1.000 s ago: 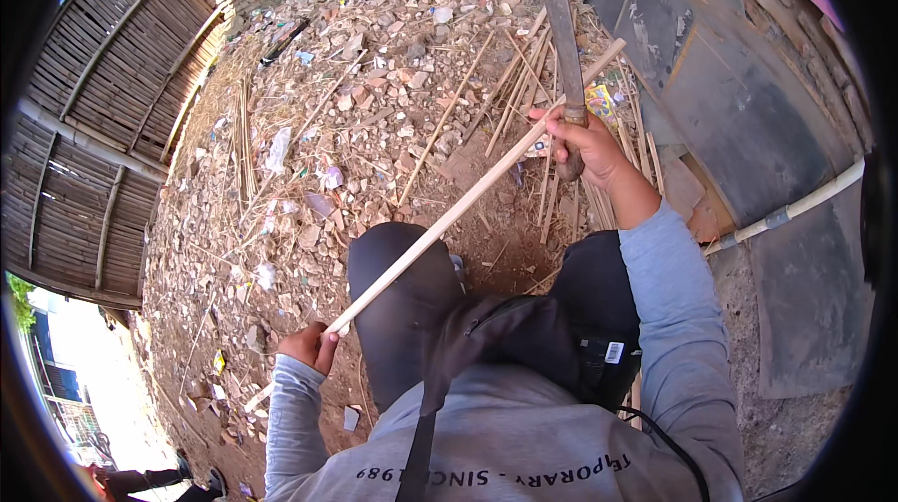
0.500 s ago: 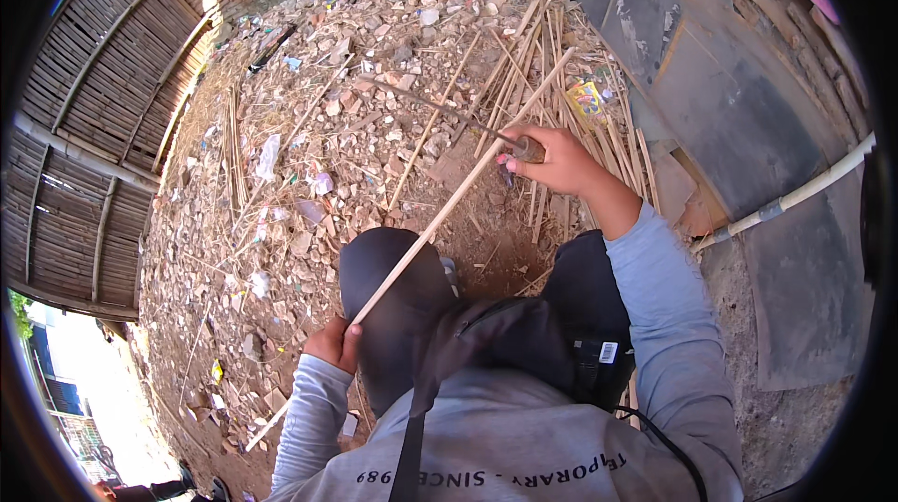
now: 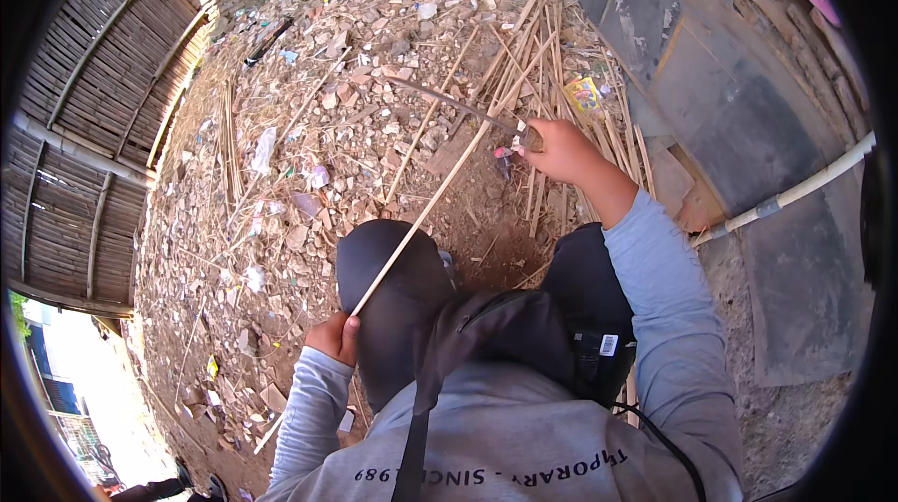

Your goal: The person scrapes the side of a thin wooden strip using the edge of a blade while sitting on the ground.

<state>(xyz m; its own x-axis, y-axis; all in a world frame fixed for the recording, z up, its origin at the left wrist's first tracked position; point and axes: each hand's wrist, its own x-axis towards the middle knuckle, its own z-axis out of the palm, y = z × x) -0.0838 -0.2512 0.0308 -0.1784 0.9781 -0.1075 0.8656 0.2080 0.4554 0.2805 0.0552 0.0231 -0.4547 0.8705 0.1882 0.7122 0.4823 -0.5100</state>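
My left hand (image 3: 332, 338) grips the near end of a long thin bamboo stick (image 3: 421, 221) beside my dark-trousered left knee. The stick slants up and to the right toward a pile of similar sticks. My right hand (image 3: 561, 151) is stretched forward and closed on the handle of a long dark blade (image 3: 449, 104). The blade points left and lies across the stick near its far part.
A heap of cut bamboo sticks (image 3: 552, 53) lies ahead on ground strewn with rubble and litter (image 3: 309, 174). A woven bamboo fence (image 3: 94, 100) runs along the left. Dark flat slabs (image 3: 711, 90) and a white pipe (image 3: 804, 189) are on the right.
The blade, upright a second ago, has swung down and now points left. My right hand has moved forward along the stick. The left hand stays by my knee.
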